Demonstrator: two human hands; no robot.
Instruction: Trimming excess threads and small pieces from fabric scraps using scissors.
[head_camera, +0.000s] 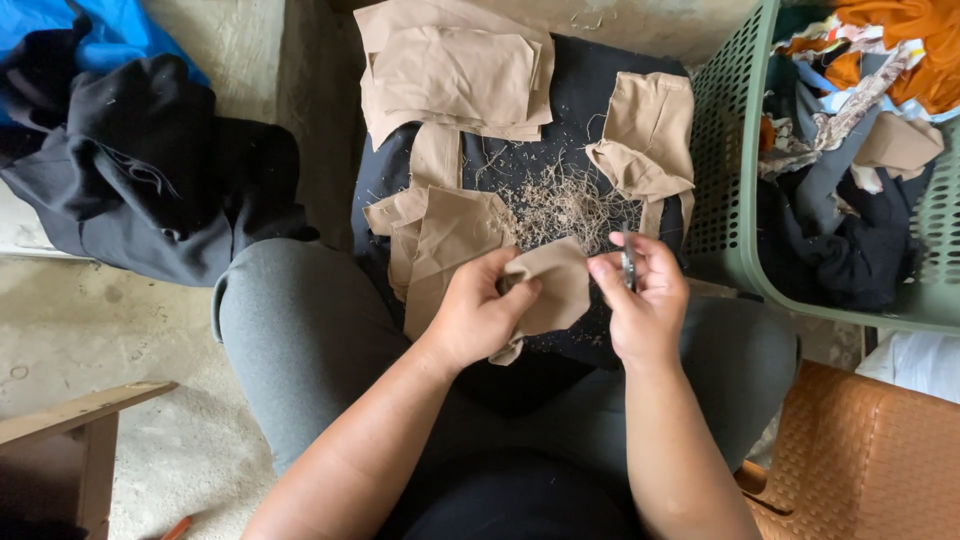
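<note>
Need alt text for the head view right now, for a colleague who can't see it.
A seated person's left hand grips a small tan fabric piece over a black cloth on the lap, while the right hand pinches a small metal tool. More tan pieces and a heap of thread scraps lie ahead; a green basket of clothes stands at right.
</note>
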